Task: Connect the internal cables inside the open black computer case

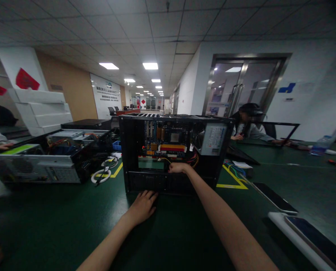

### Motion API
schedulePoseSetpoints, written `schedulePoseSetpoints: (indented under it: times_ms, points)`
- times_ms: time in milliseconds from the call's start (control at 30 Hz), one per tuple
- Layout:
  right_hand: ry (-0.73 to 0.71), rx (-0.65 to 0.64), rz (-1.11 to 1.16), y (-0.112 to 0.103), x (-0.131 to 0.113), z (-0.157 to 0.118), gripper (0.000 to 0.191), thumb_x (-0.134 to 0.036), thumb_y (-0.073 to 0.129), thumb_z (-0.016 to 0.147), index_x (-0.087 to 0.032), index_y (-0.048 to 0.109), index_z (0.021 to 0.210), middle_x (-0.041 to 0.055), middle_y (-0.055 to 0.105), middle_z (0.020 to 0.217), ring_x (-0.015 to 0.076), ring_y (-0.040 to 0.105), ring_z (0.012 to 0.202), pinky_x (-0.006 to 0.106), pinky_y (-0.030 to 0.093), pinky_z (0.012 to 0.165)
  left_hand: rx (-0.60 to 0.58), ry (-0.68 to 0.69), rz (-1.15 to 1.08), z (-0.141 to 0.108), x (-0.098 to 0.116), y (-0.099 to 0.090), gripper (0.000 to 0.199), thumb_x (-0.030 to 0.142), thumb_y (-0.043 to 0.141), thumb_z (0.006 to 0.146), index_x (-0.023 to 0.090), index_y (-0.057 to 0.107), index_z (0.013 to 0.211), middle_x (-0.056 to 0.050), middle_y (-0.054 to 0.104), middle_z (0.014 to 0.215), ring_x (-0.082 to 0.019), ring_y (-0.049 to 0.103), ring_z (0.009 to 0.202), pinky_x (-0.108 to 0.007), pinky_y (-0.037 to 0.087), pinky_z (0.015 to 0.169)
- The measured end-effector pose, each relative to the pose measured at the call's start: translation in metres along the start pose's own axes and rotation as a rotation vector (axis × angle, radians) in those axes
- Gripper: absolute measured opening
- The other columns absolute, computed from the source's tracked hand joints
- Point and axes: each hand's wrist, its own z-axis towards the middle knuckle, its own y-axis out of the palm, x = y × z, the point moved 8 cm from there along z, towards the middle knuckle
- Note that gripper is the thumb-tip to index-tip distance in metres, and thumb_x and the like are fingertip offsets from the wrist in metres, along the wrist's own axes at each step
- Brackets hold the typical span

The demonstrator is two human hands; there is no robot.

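A black computer case [148, 181] stands on the green table in front of me with its side open. Inside are a motherboard [174, 137], orange and red memory slots or sticks [172, 148] and a power supply [214, 139] at the upper right. My right hand [177, 168] reaches into the lower part of the case, fingers closed on a thin yellow cable [165, 160] with a small pale connector at its end. The fingertips are partly hidden. My left hand [144, 205] lies flat, fingers spread, on the table at the case's bottom edge.
To the left lies another opened computer case [46, 169], beside coiled white cables [101, 175]. Phones [275, 196] lie at the right, near a bundle of coloured cables [234, 171]. A person [251, 124] sits across the table by a black frame [292, 131] and a bottle [321, 146].
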Motion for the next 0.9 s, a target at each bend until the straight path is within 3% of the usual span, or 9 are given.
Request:
schedulePoseSetpoints:
  times_ms: [133,300,500,700,900]
  points:
    - [0.038,-0.027,0.328,-0.006,0.007,-0.014,0.007,-0.02,0.054,0.068,-0.015,0.049,0.069,-0.0049,0.05,0.051,0.0039,0.044,0.038,0.014,0.033,0.038,0.0,0.007,-0.01,0.0,0.0,0.0,0.051,0.026,0.041,0.075,0.024,0.027,0.123,-0.005,0.037,0.123,-0.022,0.032,0.112,-0.038,0.027,0.092]
    - [-0.011,-0.029,0.773,-0.021,0.005,-0.024,0.015,-0.017,0.052,0.072,-0.017,0.041,0.082,-0.0009,0.055,0.067,0.0117,0.059,0.054,0.02,0.044,0.048,0.012,0.013,-0.01,0.001,-0.003,0.003,0.052,0.027,0.041,0.074,0.024,0.027,0.124,-0.005,0.037,0.123,-0.022,0.032,0.111,-0.038,0.026,0.092]
    - [0.093,0.147,1.178,-0.031,0.015,-0.022,0.007,-0.016,0.043,0.079,-0.018,0.036,0.08,-0.0017,0.052,0.068,0.0129,0.061,0.059,0.023,0.044,0.054,-0.004,0.004,-0.01,0.001,-0.004,0.005,0.052,0.028,0.04,0.074,0.025,0.026,0.124,-0.004,0.036,0.124,-0.022,0.031,0.112,-0.038,0.026,0.092]
    - [0.316,0.147,1.293,-0.012,0.034,-0.015,0.007,-0.013,0.035,0.081,-0.016,0.038,0.075,-0.0004,0.05,0.07,0.012,0.06,0.062,0.023,0.042,0.055,0.01,0.015,-0.005,0.0,-0.002,0.001,0.052,0.027,0.04,0.075,0.024,0.026,0.124,-0.005,0.036,0.124,-0.022,0.032,0.111,-0.038,0.027,0.091]
    - [0.357,0.149,1.28,-0.01,0.043,-0.01,0.007,-0.013,0.035,0.081,-0.016,0.038,0.074,0.0007,0.05,0.076,0.0112,0.06,0.064,0.024,0.041,0.058,0.01,0.025,-0.006,0.0,-0.001,0.001,0.051,0.027,0.041,0.075,0.023,0.027,0.124,-0.006,0.038,0.122,-0.022,0.033,0.11,-0.038,0.026,0.092]
